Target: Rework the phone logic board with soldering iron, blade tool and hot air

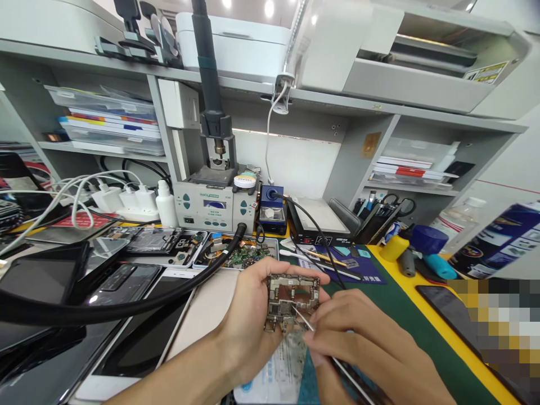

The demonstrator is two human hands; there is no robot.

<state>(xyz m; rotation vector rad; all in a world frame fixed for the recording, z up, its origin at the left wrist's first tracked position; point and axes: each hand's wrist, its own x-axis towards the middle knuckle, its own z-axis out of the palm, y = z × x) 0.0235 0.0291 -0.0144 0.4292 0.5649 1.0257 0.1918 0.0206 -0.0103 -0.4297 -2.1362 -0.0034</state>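
Observation:
My left hand [248, 304] holds a phone circuit board [291, 301] up over the bench, its fingers behind the board and along its edges. The board is a small dark plate with an opening in its upper middle. My right hand [367, 337] is closed around slim metal tweezers [307, 322]. Their pointed tip is at the board's lower middle; whether it touches the surface I cannot tell. Below the hands a whitish sheet [274, 371] with blue print is partly hidden.
A thick black hose [126, 312] crosses the left side above several phones [143, 332]. Behind stand a hot-air station [211, 208], a tray of board parts [244, 253] and a flat heating plate [320, 222]. Cotton swabs [320, 264] lie on the green mat [405, 326]. Bottles and a can [498, 236] stand right.

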